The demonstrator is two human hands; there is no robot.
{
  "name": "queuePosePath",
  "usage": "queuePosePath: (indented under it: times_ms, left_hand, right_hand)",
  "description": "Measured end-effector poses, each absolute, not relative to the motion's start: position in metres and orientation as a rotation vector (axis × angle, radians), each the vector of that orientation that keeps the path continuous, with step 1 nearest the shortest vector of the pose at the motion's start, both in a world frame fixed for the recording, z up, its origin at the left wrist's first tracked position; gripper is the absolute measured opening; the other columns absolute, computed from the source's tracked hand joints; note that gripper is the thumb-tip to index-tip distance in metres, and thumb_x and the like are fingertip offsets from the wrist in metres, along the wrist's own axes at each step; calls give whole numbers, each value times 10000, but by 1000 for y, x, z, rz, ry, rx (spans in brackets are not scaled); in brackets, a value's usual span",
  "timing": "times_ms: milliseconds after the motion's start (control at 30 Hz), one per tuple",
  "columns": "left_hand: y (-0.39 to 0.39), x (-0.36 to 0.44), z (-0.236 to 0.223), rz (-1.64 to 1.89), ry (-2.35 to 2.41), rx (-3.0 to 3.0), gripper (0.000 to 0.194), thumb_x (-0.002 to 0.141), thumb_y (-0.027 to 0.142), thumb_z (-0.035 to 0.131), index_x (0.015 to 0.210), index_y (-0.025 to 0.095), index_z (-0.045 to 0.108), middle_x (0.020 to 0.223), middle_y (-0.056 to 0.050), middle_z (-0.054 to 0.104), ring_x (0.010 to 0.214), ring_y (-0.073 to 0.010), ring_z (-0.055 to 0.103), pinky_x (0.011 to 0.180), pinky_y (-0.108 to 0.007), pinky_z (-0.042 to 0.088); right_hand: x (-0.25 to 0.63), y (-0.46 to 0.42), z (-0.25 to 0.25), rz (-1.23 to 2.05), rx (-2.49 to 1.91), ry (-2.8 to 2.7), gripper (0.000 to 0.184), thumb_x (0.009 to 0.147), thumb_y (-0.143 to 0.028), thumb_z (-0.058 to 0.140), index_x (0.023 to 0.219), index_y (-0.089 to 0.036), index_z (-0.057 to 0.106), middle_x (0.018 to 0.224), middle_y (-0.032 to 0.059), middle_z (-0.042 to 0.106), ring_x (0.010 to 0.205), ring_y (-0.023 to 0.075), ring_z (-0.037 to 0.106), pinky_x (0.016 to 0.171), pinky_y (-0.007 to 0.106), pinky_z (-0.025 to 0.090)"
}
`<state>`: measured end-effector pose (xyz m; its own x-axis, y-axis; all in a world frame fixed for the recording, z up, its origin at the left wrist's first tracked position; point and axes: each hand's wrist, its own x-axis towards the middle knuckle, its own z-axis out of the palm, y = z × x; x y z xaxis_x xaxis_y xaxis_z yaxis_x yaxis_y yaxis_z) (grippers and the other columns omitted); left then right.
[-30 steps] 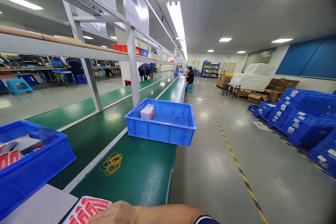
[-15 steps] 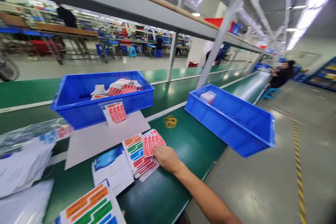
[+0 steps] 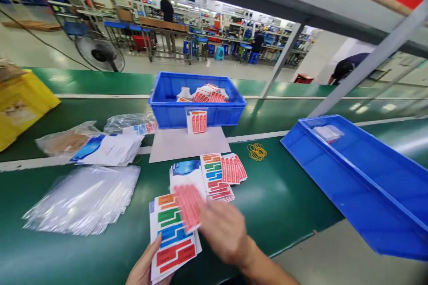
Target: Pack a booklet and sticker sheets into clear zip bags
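Observation:
My left hand (image 3: 146, 262), at the bottom, is closed around a small stack of sheets whose top label sheet (image 3: 172, 249) has orange, green, blue and red bands. My right hand (image 3: 225, 229), smeared by motion, grips a small red-and-white label sheet (image 3: 189, 207) that overlaps the top of that stack. Beyond the hands lie a pile of white leaflets with a blue top (image 3: 187, 169), a pile of coloured label sheets (image 3: 211, 173) and fanned small red label sheets (image 3: 231, 168). Yellow rubber bands (image 3: 257, 152) sit to their right.
A blue bin (image 3: 197, 116) holding red-and-white packs stands behind a white board (image 3: 187, 144). Another blue bin (image 3: 347, 187) is at right. Clear plastic bags (image 3: 87, 198) and more leaflets (image 3: 110, 149) lie left. A metal post (image 3: 371, 67) and overhead beam cross above the bench.
My right hand has lifted a small red label sheet from the fanned pile and brought it left over the held stack. My left hand has come into view as the camera turned left.

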<state>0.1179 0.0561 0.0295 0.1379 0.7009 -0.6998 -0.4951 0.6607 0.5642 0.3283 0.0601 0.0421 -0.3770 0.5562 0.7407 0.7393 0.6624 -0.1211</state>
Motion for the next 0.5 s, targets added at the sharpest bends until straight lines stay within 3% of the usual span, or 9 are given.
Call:
queuePosePath:
  times_ms: [100,200,300,367,400,467,500]
  left_hand:
    - [60,119,36,905,1071,187,497,710,233,714,1196,228,611,1065,-82,730,1054,-329,638,870,-451,553]
    - [64,93,38,857,1091,396,487,672,282,757,1144,220,656,1073,-75,729,1080,-329,620,928,-448,513]
    - [66,52,46,710,1198,972,379,727,372,696,1091,270,701,1152,-44,700,1124,-321,591,1009,-441,437]
    - [65,32,55,487,1248,1374,364,777,345,633,1139,355,665,1241,8,649,1163,-301,565,1034,-412,404]
    - [65,27,60,371,1240,1526,388,802,310,592,1178,399,625,1280,39,618,1176,-287,556,1029,-394,405]
    - [66,26,69,217,1184,1718,470,829,221,508,1233,457,552,1307,79,590,1160,-257,573,993,-351,433]
    - [68,27,72,189,1155,1767,501,830,186,478,1239,467,541,1286,82,607,1127,-244,597,965,-330,451]
  right_hand:
    - [276,48,32,-110,-841,-2231,206,907,-286,529,970,-139,659,1065,66,720,1116,203,603,1001,321,454]
    - [260,45,32,176,-854,-2212,252,901,-344,544,1098,-204,615,1043,53,729,1094,205,616,1007,337,453]
    - [269,54,42,411,-1008,-2073,570,859,-296,615,1377,-251,381,1326,87,562,1265,245,478,1067,418,392]
    - [271,63,42,617,-1104,-1963,794,811,-283,673,1459,-246,216,1459,117,394,1337,276,379,1088,467,356]
    - [268,67,37,775,-1100,-1928,864,793,-266,688,1474,-245,157,1470,121,374,1324,269,401,1077,458,373]
    - [258,73,23,1101,-1008,-1863,871,783,-202,680,1474,-242,151,1367,101,517,1181,217,562,992,377,468]
    - [251,74,14,1223,-970,-1830,786,794,-172,658,1452,-248,236,1263,71,611,1074,190,632,929,330,505]
